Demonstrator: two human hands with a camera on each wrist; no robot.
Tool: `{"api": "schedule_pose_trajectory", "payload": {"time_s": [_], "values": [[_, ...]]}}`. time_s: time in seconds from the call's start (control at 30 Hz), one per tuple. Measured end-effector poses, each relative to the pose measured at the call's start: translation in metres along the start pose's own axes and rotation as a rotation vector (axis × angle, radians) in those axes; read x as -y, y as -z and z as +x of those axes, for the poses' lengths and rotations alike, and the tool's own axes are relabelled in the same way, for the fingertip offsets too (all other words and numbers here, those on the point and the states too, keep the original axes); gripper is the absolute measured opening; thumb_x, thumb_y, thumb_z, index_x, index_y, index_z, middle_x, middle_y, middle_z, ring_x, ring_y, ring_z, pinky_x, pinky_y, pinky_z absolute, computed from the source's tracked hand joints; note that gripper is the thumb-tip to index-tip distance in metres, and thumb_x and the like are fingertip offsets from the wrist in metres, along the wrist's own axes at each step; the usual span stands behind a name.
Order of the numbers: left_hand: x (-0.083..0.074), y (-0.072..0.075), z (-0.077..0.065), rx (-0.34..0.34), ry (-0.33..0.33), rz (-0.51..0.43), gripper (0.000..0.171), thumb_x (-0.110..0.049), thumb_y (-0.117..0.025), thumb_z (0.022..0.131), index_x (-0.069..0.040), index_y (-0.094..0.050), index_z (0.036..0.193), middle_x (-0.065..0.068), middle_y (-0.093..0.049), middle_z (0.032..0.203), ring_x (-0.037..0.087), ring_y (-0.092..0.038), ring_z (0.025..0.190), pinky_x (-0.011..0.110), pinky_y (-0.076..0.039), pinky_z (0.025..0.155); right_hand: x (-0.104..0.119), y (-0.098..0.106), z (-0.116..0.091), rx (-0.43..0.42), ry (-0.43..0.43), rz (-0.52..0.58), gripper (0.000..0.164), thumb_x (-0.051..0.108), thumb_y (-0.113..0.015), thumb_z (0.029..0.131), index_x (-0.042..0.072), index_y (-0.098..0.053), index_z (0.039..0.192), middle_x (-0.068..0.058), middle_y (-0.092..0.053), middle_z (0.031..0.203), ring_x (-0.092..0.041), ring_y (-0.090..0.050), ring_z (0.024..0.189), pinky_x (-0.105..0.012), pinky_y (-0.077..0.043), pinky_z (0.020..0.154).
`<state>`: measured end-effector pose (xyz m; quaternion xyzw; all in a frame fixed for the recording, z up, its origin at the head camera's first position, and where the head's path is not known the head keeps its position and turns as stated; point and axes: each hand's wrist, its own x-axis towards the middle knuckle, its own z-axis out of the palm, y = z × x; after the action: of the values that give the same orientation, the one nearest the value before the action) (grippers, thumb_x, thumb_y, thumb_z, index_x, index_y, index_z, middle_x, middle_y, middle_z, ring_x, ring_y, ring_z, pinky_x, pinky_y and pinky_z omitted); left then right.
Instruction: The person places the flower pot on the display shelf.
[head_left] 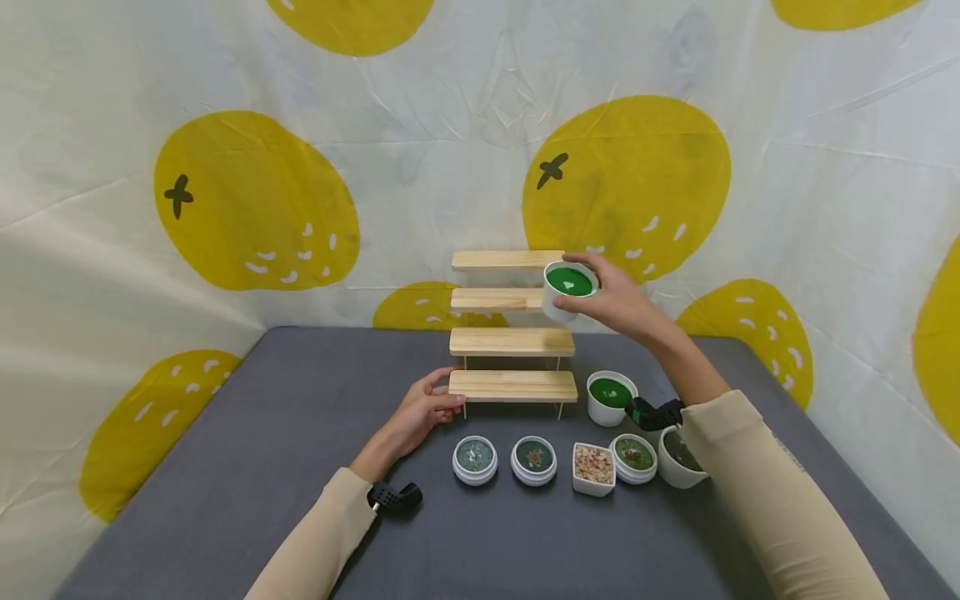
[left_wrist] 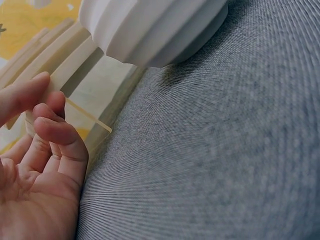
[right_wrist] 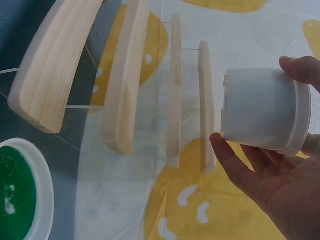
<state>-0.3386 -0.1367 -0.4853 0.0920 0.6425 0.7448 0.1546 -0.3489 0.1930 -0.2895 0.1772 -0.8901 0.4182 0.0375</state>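
Observation:
A wooden tiered stand [head_left: 513,384] with stepped boards stands toward the back of the grey table. My left hand [head_left: 422,411] pinches the left end of its lowest board between thumb and fingers. Up by the right ends of the upper boards, my right hand [head_left: 611,296] grips a white cup [head_left: 570,287] with a glossy green filling. In the right wrist view that cup [right_wrist: 262,110] is off the boards, with thumb and fingers around its wall. A second green-filled cup [head_left: 610,397] sits on the table, right of the stand.
In front of the stand are a pale-green-filled white bowl [head_left: 475,459], a dark-green-filled bowl [head_left: 533,460], a square dish of tan bits [head_left: 593,468] and a green-topped bowl [head_left: 633,457]. A dark-filled cup [head_left: 679,460] is partly behind my right sleeve. Patterned cloth [head_left: 450,183] hangs behind.

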Motion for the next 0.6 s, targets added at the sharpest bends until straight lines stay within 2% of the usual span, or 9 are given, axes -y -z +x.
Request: {"api": "schedule_pose_trajectory", "payload": {"time_s": [0.27,0.4,0.6], "values": [[-0.005,0.001,-0.004,-0.008,-0.005,-0.017,0.063,0.0,-0.066,0.089,-0.006,-0.044,0.147,0.001,-0.064,0.074,0.011,-0.05,0.06,0.025,-0.038,0.057,0.01,-0.001,0.019,-0.023,0.042,0.036,0.079,0.03,-0.077,0.092,0.009,-0.037,0.157,-0.018,-0.049,0.148,-0.032,-0.056,0.115,-0.035,-0.047,0.089],[-0.006,0.0,-0.006,-0.013,-0.008,-0.011,0.06,0.0,-0.066,0.088,-0.006,-0.045,0.143,0.002,-0.063,0.072,0.011,-0.049,0.059,0.024,-0.037,0.055,0.018,-0.002,0.03,-0.05,0.025,0.059,0.08,0.033,-0.077,0.091,0.011,-0.036,0.156,-0.015,-0.049,0.149,-0.03,-0.057,0.113,-0.034,-0.047,0.088],[-0.007,0.001,-0.008,-0.033,-0.007,-0.02,0.058,0.001,-0.065,0.088,-0.007,-0.047,0.142,0.002,-0.063,0.071,0.01,-0.049,0.058,0.022,-0.038,0.054,0.028,-0.008,0.054,-0.071,-0.005,0.121,0.088,0.034,-0.078,0.091,0.009,-0.028,0.158,-0.018,-0.042,0.155,-0.03,-0.056,0.114,-0.032,-0.048,0.087]]}}
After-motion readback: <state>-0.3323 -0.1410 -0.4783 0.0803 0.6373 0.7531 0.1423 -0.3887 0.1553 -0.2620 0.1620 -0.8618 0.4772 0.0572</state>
